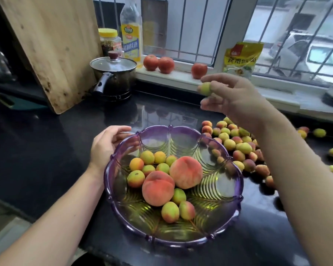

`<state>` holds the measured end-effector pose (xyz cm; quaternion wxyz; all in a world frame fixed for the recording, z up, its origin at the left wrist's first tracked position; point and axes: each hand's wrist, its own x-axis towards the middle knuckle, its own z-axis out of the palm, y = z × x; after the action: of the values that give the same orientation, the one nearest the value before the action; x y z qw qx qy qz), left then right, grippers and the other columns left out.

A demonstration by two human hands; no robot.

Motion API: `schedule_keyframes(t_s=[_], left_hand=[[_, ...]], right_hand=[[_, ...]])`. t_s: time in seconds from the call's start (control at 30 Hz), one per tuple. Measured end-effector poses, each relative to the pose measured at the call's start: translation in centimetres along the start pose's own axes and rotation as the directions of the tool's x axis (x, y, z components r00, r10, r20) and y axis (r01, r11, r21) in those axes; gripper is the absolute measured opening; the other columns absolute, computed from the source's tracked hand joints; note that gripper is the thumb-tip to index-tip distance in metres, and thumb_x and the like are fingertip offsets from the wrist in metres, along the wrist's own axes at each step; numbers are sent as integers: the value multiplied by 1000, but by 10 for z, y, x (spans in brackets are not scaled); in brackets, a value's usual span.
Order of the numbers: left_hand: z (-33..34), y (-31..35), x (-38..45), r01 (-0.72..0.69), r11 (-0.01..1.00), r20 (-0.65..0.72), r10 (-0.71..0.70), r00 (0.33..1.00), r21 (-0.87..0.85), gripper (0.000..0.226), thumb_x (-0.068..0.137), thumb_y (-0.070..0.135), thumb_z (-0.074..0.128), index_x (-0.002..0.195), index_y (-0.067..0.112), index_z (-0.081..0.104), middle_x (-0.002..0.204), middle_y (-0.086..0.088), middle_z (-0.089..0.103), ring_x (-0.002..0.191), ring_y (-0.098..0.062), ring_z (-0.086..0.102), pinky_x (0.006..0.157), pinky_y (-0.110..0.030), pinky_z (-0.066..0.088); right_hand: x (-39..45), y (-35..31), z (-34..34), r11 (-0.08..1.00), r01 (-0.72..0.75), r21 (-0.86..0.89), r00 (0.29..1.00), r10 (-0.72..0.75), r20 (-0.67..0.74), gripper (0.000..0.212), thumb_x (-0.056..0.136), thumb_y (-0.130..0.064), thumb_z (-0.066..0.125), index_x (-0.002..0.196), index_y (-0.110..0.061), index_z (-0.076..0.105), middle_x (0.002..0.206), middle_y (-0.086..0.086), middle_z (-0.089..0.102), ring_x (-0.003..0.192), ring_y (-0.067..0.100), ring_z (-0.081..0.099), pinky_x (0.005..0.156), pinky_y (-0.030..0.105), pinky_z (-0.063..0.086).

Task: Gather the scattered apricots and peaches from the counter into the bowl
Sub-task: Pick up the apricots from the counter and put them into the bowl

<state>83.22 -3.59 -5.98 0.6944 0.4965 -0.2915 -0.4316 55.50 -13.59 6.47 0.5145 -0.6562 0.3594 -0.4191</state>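
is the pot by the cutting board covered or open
Covered: the pot has a glass lid seated flat on its rim, its knob on top.

The black counter [46, 150] bears a purple bowl [236, 189], scattered apricots [238, 148] (heaped rightward), a lidded pot [113, 77].
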Motion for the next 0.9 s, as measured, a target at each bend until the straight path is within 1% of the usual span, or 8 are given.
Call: schedule_keyframes(t_s=[0.1, 0.23, 0.37, 0.47, 0.57, 0.67, 0.83, 0.9], left_hand=[[-1, -1, 2, 19, 1000, -3, -19, 1000, -21, 32, 104, 10, 48, 116, -13, 66, 89, -20, 74, 78, -31, 74, 66, -36, 66], [-1, -1, -3, 8, 1000, -22, -8, 1000, -4, 30, 102, 11, 51, 111, -11, 69, 96, -28, 73, 75, -31, 75, 66, -36, 65], [-3, -2, -4, -12, 1000, -41, 13, 999, 24, 30, 94, 20, 58, 103, -4, 74, 105, -32, 73, 85, -36, 75, 72, -40, 66], [-1, -3, -4, -17, 999, -19, 18, 1000, 39, 33, 85, 24, 62, 101, -2, 75, 95, -24, 76, 80, -32, 77, 71, -38, 65], [0, -3, -3, -37, 996, -21, 39, 999, 81, 25, 102, 12, 53, 106, -6, 71, 82, -14, 77, 70, -24, 77, 65, -32, 65], [-3, -4, -4, -65, 990, -15, 67, 998, 125, 25, 105, 9, 50, 104, -2, 72, 89, -17, 78, 76, -27, 78, 66, -33, 65], [-3, -4, -3, -58, 991, -12, 60, 998, 124, 25, 105, 9, 50, 107, -3, 72, 91, -19, 77, 79, -28, 77, 69, -36, 66], [-4, -4, -2, -60, 990, -8, 62, 998, 131, 25, 106, 9, 50, 106, -2, 72, 89, -17, 78, 78, -28, 77, 69, -36, 66]], right_hand=[[-56, -16, 9, 999, -31, 18, 956, 25, 293, 29, 91, -16, 63, 118, -8, 68, 116, 20, 70, 89, 29, 69, 85, 44, 58], [-83, -24, 15, 942, -26, -335, 867, 188, 461, 26, 89, -19, 70, 114, -25, 73, 100, 0, 72, 93, 23, 71, 78, 33, 56], [-91, -29, 20, 679, 104, -727, 831, 342, 439, 24, 90, -29, 74, 108, -44, 68, 92, -14, 70, 84, 7, 69, 77, 30, 55], [-100, -25, 31, 427, 148, -892, 797, 482, 363, 23, 86, -43, 75, 105, -44, 62, 96, -18, 66, 87, 6, 66, 78, 35, 60], [-108, -20, 51, 271, 235, -933, 761, 546, 350, 21, 86, -43, 74, 101, -33, 65, 90, -10, 66, 81, 13, 63, 73, 34, 58], [-114, -10, 73, 138, 296, -945, 772, 548, 322, 19, 89, -36, 70, 91, -20, 60, 79, -4, 56, 67, 13, 53, 54, 25, 44], [-122, -7, 94, 10, 346, -938, 817, 487, 307, 38, 93, -20, 63, 66, -21, 36, 72, -3, 38, 57, 11, 37, 46, 22, 29], [-122, -9, 95, -6, 349, -937, 830, 466, 306, 43, 93, -15, 62, 65, -24, 30, 71, -3, 36, 57, 11, 37, 47, 22, 31]])
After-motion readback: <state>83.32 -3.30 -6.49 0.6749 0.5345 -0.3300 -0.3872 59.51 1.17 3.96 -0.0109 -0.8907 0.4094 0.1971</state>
